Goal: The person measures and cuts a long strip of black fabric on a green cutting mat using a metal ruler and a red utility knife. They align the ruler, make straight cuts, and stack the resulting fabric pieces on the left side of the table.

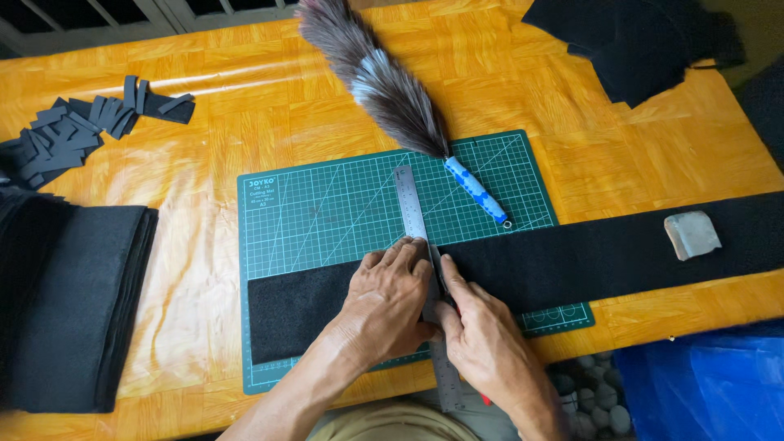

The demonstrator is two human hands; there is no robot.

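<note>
The left hand presses flat on the steel ruler across the black felt strip; the right hand, at 3 o'clock, grips a mostly hidden red-handled cutter.

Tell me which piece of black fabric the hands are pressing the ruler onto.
The long black strip lying across the green cutting mat. The folded stack sits at the left, the small cut strips at far left, and a loose pile at the top right, all untouched.
</note>
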